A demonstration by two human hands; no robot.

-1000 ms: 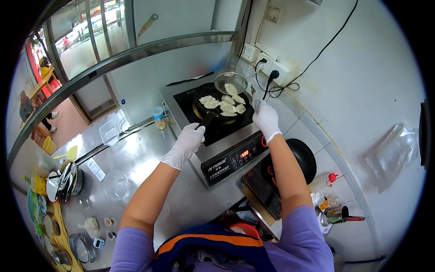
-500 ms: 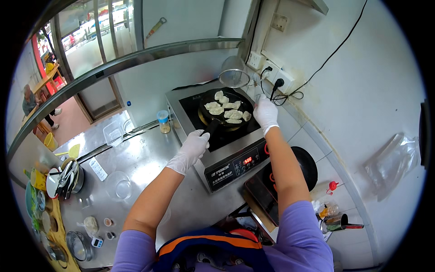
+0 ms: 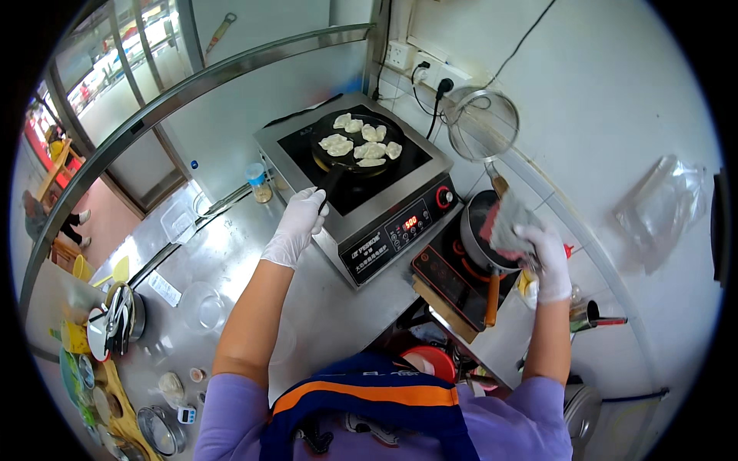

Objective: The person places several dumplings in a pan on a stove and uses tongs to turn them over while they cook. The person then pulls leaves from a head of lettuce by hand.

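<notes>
While the left hand [image 3: 296,227] closes its gloved fingers around the black handle of the frying pan [image 3: 357,146] of dumplings on the induction cooker [image 3: 384,207], the right hand [image 3: 542,257] should keep its firm grip on the folded cloth [image 3: 503,227] over the dark pot [image 3: 480,238], steady and level.

Red display [image 3: 410,222] on cooker front
</notes>
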